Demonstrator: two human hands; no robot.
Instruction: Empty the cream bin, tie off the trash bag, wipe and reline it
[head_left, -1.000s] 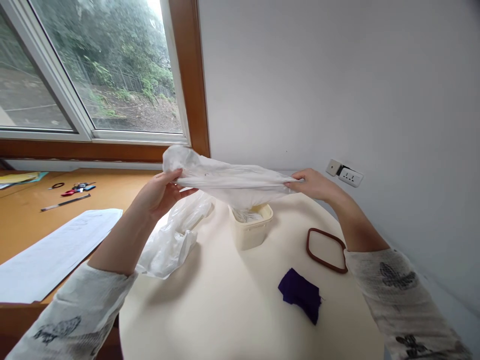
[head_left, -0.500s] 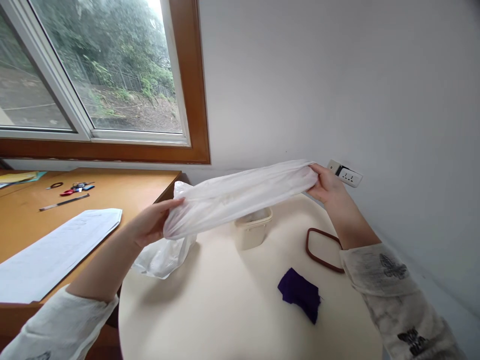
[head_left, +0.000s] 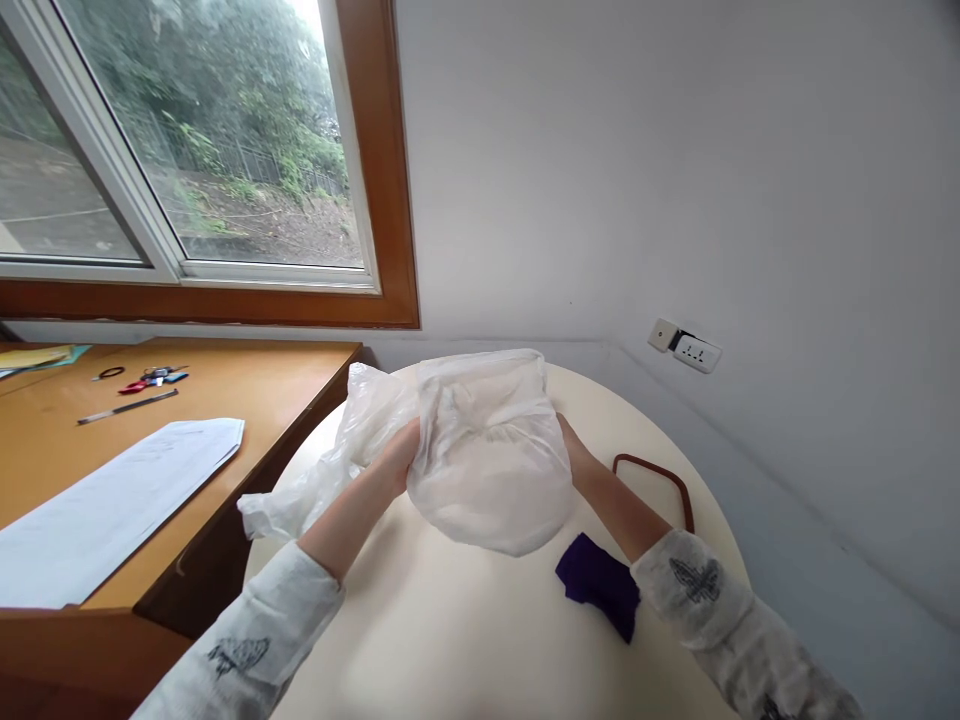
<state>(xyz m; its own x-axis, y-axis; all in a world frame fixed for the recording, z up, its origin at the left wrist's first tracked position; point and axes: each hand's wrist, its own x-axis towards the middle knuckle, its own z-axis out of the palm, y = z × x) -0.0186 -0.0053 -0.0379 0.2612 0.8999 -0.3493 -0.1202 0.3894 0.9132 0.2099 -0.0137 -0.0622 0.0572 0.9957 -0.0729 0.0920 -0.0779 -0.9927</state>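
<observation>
Between my hands, over the middle of the round table, a thin white plastic bag (head_left: 495, 450) is draped, its rounded edge hanging toward me. My left hand (head_left: 406, 458) grips its left side and my right hand (head_left: 567, 440) its right side; the fingers are mostly hidden by the plastic. The small cream bin seen earlier is hidden by the bag. More crumpled white plastic (head_left: 364, 430) lies beside my left hand; whether it joins the bag I cannot tell. A purple cloth (head_left: 598, 585) lies near my right forearm.
A brown rounded frame (head_left: 667, 478) lies on the cream round table (head_left: 465, 640) at right, partly behind my right arm. On the wooden desk (head_left: 277, 385) at left are papers (head_left: 135, 500), a pen (head_left: 127, 407) and keys (head_left: 156, 377). A wall socket (head_left: 697, 352) is behind.
Both hands have come closer together and lower, bringing the stretched bag down over where the cream bin stands. The bag now bunches and hangs between them.
</observation>
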